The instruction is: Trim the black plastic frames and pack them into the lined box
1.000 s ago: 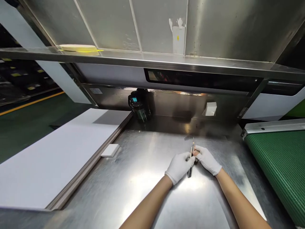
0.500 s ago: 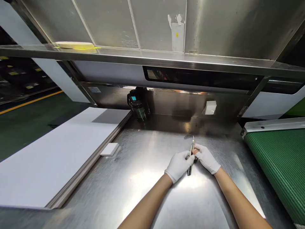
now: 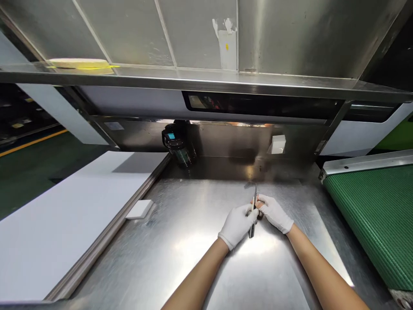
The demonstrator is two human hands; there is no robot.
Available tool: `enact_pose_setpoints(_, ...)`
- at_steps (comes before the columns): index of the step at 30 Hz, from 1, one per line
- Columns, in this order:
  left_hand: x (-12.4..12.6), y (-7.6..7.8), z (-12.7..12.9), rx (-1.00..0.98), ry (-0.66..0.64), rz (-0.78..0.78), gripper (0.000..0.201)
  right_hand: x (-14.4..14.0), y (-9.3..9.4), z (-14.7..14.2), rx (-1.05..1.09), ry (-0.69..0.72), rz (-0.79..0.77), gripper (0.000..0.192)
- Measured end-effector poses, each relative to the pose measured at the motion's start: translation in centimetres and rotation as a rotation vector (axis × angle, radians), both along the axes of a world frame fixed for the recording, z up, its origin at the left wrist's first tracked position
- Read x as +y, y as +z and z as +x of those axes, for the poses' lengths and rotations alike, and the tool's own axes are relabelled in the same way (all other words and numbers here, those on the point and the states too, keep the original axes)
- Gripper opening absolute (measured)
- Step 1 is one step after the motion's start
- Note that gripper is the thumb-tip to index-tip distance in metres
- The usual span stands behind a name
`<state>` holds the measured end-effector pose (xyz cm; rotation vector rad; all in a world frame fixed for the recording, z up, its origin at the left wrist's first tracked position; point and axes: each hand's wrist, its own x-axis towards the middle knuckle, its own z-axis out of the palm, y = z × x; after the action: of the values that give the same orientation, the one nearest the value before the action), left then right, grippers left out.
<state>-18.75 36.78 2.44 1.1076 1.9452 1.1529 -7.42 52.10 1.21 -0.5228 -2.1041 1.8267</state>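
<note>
Green factory floor (image 3: 22, 181) at far left, dull and smooth, crossed by an orange line (image 3: 34, 142). Next, a stack of large white sheets (image 3: 80, 215) — flat and matte on top, layered and brownish along the long edge. Just beside that edge, a small square-cornered white pad (image 3: 140, 209) on a brushed stainless-steel bench (image 3: 161, 258), streaked with reflected light. Farther back, a glossy black jug (image 3: 178, 145), see-through lower down. Right of centre, the left hand (image 3: 237, 226) in a soft white glove, fingers closed around the lower part of a slim knife (image 3: 254, 203), upper end pointing away. Compared with half a second ago, blade showing as a thinner sliver, apparently turned nearer edge-on; whole view swung slightly right. Judging from that, handling of the knife itself still under way. From the other side, the right hand (image 3: 275, 215), gloved but bare at some fingertips, curled in and pinching the knife higher up. Behind, a white block (image 3: 278, 144) against shiny metal. At far right, a ribbed green conveyor belt (image 3: 374, 219) — rounded along the near edge.
</note>
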Motion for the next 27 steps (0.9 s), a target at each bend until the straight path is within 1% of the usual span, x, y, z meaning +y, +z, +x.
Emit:
enact_pose_setpoints(5, -0.2, 0.0, -0.5, -0.123, -0.036, 0.045, 0.043, -0.3, 0.2, 0.0, -0.007, 0.010, -0.049, 0.039)
enact_pose_setpoints(10, -0.4, -0.1, -1.0, -0.196, -0.056, 0.055, 0.053, -0.5, 0.6, -0.1, -0.021, 0.025, -0.102, 0.047)
enact_pose_setpoints(13, -0.4, -0.2, -1.1, -0.224, -0.062, 0.054, 0.056, -0.6, 0.7, -0.2, -0.025, 0.024, -0.123, 0.049)
enact_pose_setpoints(19, -0.4, -0.1, -1.1, -0.257, -0.076, 0.060, 0.055, -0.8, 0.8, 0.0, -0.041, 0.023, -0.150, 0.048)
enact_pose_setpoints(27, -0.4, 0.0, -1.2, -0.276, -0.099, 0.080, 0.061, -0.7, 0.9, 0.0, -0.045, 0.027, -0.146, 0.049)
